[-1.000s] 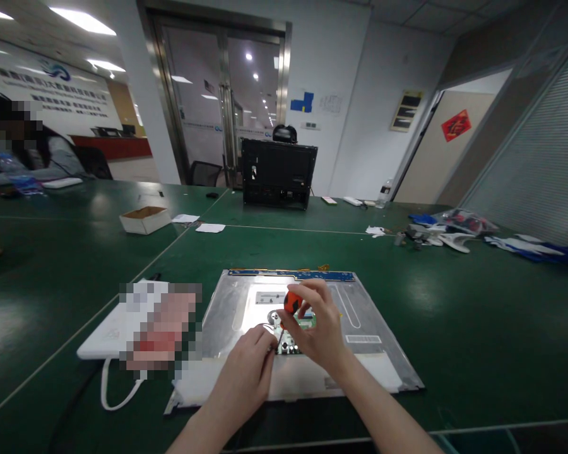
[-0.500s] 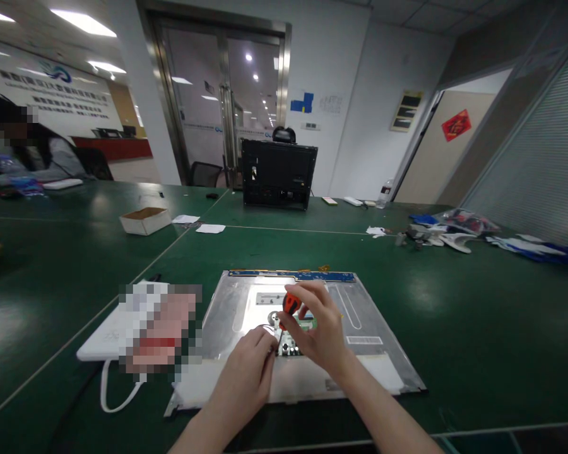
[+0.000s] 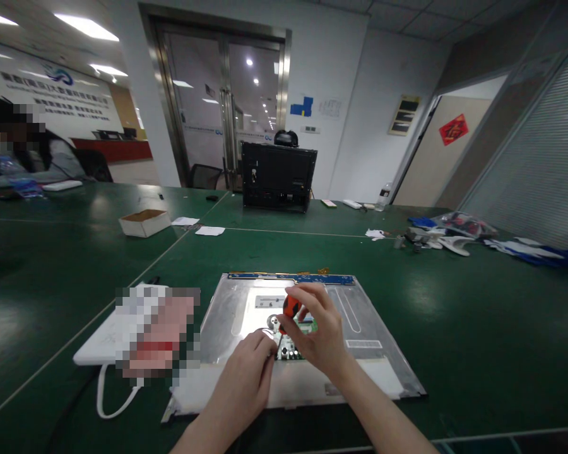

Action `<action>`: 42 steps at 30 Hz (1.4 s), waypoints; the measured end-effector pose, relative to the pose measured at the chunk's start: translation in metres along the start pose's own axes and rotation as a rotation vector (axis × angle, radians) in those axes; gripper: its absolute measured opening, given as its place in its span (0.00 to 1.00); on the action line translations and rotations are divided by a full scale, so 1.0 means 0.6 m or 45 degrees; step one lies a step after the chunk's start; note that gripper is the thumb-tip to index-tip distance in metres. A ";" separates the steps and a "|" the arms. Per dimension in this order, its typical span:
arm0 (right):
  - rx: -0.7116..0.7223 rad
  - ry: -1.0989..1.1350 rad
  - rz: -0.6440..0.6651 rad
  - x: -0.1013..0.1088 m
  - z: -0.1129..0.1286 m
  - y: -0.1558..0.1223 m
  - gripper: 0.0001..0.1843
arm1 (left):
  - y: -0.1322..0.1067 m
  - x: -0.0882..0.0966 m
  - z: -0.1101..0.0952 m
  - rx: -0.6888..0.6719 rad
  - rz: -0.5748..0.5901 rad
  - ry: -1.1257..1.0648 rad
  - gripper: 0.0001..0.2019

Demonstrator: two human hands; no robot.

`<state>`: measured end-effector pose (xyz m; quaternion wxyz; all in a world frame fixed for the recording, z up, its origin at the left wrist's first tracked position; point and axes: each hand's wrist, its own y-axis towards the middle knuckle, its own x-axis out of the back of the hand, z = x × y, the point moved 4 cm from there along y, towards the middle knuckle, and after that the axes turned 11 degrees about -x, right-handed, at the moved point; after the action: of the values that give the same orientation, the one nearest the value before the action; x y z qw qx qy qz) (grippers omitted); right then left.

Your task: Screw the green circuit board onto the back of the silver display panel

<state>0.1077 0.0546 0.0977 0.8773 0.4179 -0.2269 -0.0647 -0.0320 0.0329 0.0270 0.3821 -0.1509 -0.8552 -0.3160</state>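
Observation:
A flat silvery display panel [image 3: 378,359] lies on the green table, with a long blue circuit strip [image 3: 260,278] along its far edge. Near its middle sits a small green circuit board [image 3: 293,354], partly covered by my hands. My right hand [image 3: 322,325] grips a red and black screwdriver [image 3: 291,307] by its handle, thumb and fingers around it. The shaft points down at the board; its tip is hard to see. My left hand [image 3: 248,366] rests at the board's left edge, fingers closed near the shaft. What those fingers hold, if anything, is hidden.
Left of the panel lies a white device [image 3: 104,334] with a cable and a blurred-out pink area. Farther back are an open small box [image 3: 144,224], paper pieces [image 3: 211,231] and a black monitor casing [image 3: 279,176]. Assorted parts [image 3: 435,239] lie at right. A person sits far left.
Both hands keep nearly the same pose at the circuit board, the screwdriver still in my right hand. The camera view has shifted very slightly.

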 end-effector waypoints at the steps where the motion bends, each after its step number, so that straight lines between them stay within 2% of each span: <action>1: -0.009 0.003 0.010 0.000 0.000 0.000 0.23 | 0.000 0.000 -0.001 -0.004 -0.004 0.001 0.09; 5: -0.048 0.030 0.082 -0.002 -0.001 -0.002 0.28 | 0.001 0.001 -0.002 -0.015 -0.015 0.000 0.09; 10: -0.025 -0.022 0.030 0.001 0.001 0.000 0.22 | 0.000 -0.001 0.003 0.000 -0.008 0.012 0.09; 15: -0.010 0.000 0.004 0.002 0.004 0.003 0.22 | 0.001 -0.003 0.004 0.002 0.002 0.013 0.09; 20: -0.067 0.034 0.099 -0.003 0.000 -0.001 0.27 | 0.002 0.000 0.000 -0.018 -0.012 -0.002 0.09; 28: -0.017 0.026 0.029 0.001 0.003 0.001 0.22 | 0.000 -0.002 0.003 -0.004 0.000 0.015 0.09; 35: -0.042 0.027 0.092 0.000 0.003 0.000 0.27 | 0.001 -0.002 0.001 -0.006 -0.001 -0.008 0.09; 42: -0.051 -0.038 0.000 0.001 -0.001 0.001 0.20 | 0.000 0.000 0.003 -0.004 -0.031 0.013 0.09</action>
<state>0.1084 0.0549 0.0980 0.8820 0.3992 -0.2386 -0.0755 -0.0328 0.0342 0.0259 0.3822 -0.1394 -0.8547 -0.3226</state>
